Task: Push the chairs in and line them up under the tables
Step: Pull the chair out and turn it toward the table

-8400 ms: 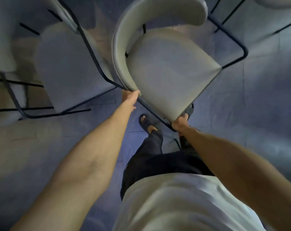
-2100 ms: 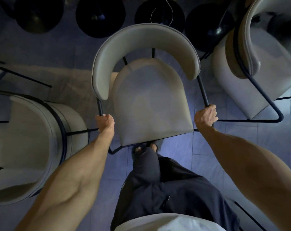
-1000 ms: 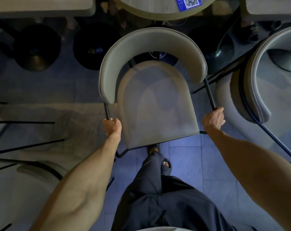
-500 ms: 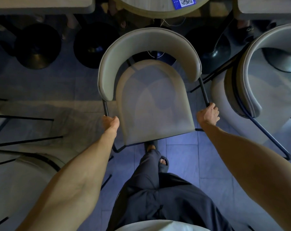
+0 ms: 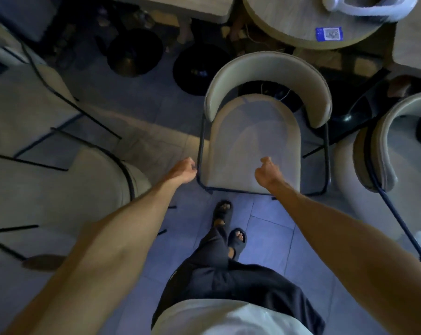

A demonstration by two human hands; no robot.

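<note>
middle chair: parked at the round table
hands: left hand, right hand loosely curled, gripping nothing
left: side chairs crooked

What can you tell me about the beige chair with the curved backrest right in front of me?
The beige padded chair stands upright on grey floor tiles. It has a rounded seat, a curved wraparound backrest and a thin black metal frame. Its back faces the round wooden table, just short of the edge. The left hand is at the frame's left rail; the right hand hovers over the seat.
</note>
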